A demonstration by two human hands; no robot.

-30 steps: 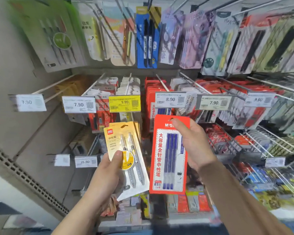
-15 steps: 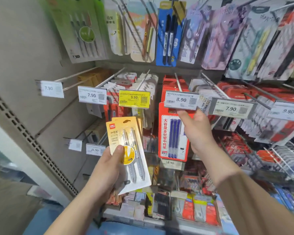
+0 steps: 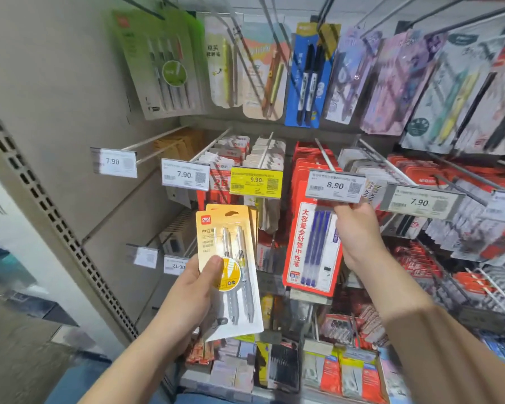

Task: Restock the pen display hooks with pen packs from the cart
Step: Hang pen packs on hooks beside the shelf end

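I see a yellow-and-white pen pack (image 3: 228, 266) with a round yellow sticker, a red pack (image 3: 312, 246) holding blue pens, one yellow price tag (image 3: 256, 182) among white tags (image 3: 335, 186).

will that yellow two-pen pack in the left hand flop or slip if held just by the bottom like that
The yellow cardboard-backed two-pen blister pack stands upright above the left hand, so it is probably fairly stiff and light. Its clear plastic front looks glossy, so it may be a bit slippery under the thumb. More yellow packs seem stacked behind it; those could fan or slide.
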